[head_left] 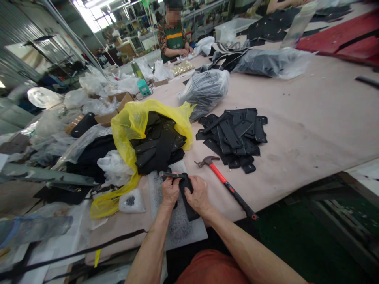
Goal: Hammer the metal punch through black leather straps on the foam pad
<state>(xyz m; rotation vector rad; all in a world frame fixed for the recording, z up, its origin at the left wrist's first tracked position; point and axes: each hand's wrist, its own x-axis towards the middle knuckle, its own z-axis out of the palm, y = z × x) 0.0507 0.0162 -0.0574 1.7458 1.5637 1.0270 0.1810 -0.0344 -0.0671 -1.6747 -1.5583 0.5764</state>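
Note:
My left hand (171, 193) is closed on a slim metal bar (170, 174), which lies nearly level and points left. Close beside it, my right hand (198, 193) grips a flat black strip (190, 213), its lower end slanting toward me. The bar's right end meets the strip's upper part; whether it passes into it I cannot tell. Beneath both hands lies a worn pale board (194, 232). Just right of my right hand, a claw hammer (218, 172) with a red and black handle rests on the table.
A yellow plastic bag (126, 124) full of black strips stands open ahead. Right of it lies a pile of black pieces (233, 132). A small clear bag (132, 201) holds tiny dark parts. Wrapped bundles (204, 92) sit farther back. Across the table works another person (174, 35).

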